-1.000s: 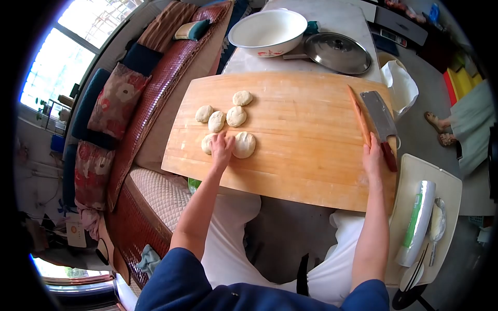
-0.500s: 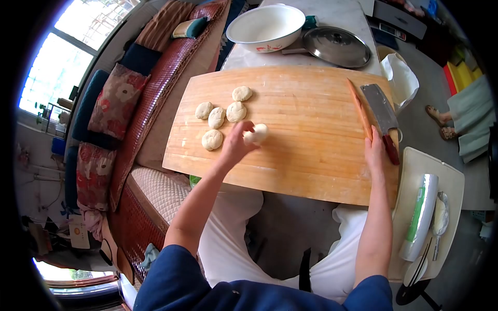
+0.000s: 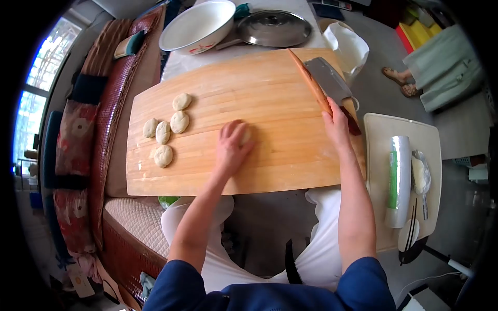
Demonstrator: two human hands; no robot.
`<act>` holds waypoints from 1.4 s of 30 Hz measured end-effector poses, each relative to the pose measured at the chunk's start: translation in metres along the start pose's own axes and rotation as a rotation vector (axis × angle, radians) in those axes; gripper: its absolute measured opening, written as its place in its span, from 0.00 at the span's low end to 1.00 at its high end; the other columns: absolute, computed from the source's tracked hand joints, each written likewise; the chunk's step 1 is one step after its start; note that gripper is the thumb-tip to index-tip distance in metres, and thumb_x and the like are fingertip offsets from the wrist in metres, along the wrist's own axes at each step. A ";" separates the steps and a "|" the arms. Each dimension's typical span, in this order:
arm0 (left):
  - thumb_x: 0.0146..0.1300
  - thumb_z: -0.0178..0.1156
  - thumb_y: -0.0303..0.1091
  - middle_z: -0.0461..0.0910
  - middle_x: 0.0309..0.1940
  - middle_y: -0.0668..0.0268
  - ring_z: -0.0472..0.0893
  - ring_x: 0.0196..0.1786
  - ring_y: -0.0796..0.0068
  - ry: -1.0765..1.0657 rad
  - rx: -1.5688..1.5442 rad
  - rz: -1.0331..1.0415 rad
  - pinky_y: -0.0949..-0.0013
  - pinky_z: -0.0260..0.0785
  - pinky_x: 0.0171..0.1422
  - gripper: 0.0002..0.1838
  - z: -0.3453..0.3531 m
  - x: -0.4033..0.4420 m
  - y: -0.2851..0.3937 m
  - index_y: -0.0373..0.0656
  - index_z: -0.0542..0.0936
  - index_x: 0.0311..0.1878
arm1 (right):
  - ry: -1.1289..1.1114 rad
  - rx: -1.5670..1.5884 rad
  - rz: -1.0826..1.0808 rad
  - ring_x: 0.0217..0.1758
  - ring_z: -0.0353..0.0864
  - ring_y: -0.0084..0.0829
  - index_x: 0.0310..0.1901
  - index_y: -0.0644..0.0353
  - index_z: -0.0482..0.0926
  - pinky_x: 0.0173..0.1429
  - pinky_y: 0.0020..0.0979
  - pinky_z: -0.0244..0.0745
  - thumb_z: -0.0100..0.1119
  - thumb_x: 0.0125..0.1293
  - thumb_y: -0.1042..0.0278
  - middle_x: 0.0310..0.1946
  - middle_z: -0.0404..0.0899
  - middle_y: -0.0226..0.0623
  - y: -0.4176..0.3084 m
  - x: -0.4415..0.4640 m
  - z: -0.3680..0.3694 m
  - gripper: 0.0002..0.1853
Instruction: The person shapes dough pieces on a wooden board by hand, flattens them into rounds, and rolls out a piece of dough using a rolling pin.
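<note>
My left hand is curled over a pale dough ball on the wooden board; the fingers hide most of the ball. To its left lie several more dough balls, among them one near the front and one farther back. My right hand grips the near end of a slim wooden rolling pin, which lies slanted on the board. Right beside the pin is a cleaver, its dark red handle partly hidden by my right hand.
Behind the board stand a white basin and a metal lid. On the right, a stool-like tray holds a plastic-wrap roll and chopsticks. A sofa runs along the left. Another person's feet show at right.
My left hand has moved the dough ball rightward across the board, away from the others, and its fingers have closed over it. My right hand stays on the rolling pin. The view has shifted right.
</note>
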State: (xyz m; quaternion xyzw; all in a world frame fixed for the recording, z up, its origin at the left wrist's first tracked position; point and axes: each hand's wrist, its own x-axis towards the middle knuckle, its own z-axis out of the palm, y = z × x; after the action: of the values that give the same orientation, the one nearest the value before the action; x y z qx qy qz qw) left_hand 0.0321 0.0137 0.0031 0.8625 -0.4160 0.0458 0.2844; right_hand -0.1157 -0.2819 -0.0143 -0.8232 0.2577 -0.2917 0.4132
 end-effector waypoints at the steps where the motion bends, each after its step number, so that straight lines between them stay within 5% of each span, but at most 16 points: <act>1: 0.58 0.70 0.39 0.75 0.64 0.58 0.70 0.68 0.52 -0.028 -0.030 0.072 0.51 0.65 0.72 0.25 0.012 0.006 0.019 0.46 0.80 0.59 | 0.009 0.007 0.006 0.66 0.77 0.52 0.67 0.68 0.72 0.69 0.41 0.71 0.57 0.69 0.72 0.61 0.78 0.57 0.002 0.000 -0.002 0.25; 6: 0.56 0.69 0.38 0.76 0.59 0.59 0.71 0.66 0.53 -0.119 -0.252 0.425 0.50 0.66 0.71 0.21 0.066 0.022 0.133 0.46 0.81 0.54 | 0.030 0.023 0.006 0.67 0.76 0.52 0.68 0.68 0.71 0.70 0.41 0.71 0.56 0.69 0.72 0.62 0.77 0.58 0.009 0.000 -0.013 0.25; 11: 0.60 0.63 0.46 0.75 0.60 0.64 0.69 0.69 0.56 -0.218 -0.198 0.443 0.41 0.58 0.76 0.19 0.109 0.005 0.196 0.53 0.81 0.53 | 0.012 -0.010 -0.029 0.67 0.76 0.52 0.68 0.68 0.71 0.70 0.40 0.70 0.56 0.70 0.72 0.63 0.77 0.57 0.013 -0.003 -0.019 0.25; 18: 0.59 0.67 0.48 0.71 0.69 0.66 0.66 0.73 0.55 -0.261 0.027 0.422 0.41 0.59 0.76 0.23 0.050 -0.053 0.133 0.56 0.80 0.58 | -0.043 0.034 -0.047 0.67 0.76 0.50 0.68 0.67 0.71 0.70 0.39 0.70 0.56 0.70 0.74 0.63 0.77 0.55 0.006 -0.007 -0.018 0.25; 25: 0.60 0.68 0.46 0.73 0.68 0.60 0.67 0.73 0.46 -0.109 0.296 0.077 0.42 0.59 0.75 0.26 -0.051 -0.096 -0.018 0.53 0.80 0.62 | -0.050 -0.008 -0.067 0.65 0.78 0.49 0.68 0.66 0.71 0.68 0.40 0.72 0.57 0.69 0.74 0.62 0.78 0.55 0.013 -0.011 -0.005 0.26; 32: 0.67 0.62 0.46 0.70 0.71 0.60 0.63 0.75 0.47 0.034 0.242 -0.206 0.49 0.55 0.79 0.27 -0.083 -0.124 -0.086 0.48 0.76 0.67 | -0.135 0.070 -0.011 0.66 0.78 0.49 0.68 0.66 0.71 0.67 0.38 0.72 0.56 0.69 0.75 0.61 0.79 0.56 -0.008 -0.012 0.009 0.25; 42: 0.65 0.64 0.46 0.66 0.75 0.62 0.61 0.78 0.49 -0.065 0.255 -0.093 0.51 0.56 0.80 0.31 -0.029 -0.044 -0.035 0.52 0.73 0.70 | -0.141 0.072 -0.023 0.63 0.80 0.49 0.68 0.66 0.71 0.65 0.39 0.74 0.57 0.69 0.74 0.59 0.80 0.55 -0.009 -0.010 0.024 0.26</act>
State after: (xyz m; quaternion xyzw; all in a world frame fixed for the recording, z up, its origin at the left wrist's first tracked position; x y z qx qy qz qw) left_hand 0.0344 0.0767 -0.0030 0.9110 -0.3757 0.0571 0.1606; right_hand -0.1048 -0.2577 -0.0208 -0.8293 0.2079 -0.2468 0.4563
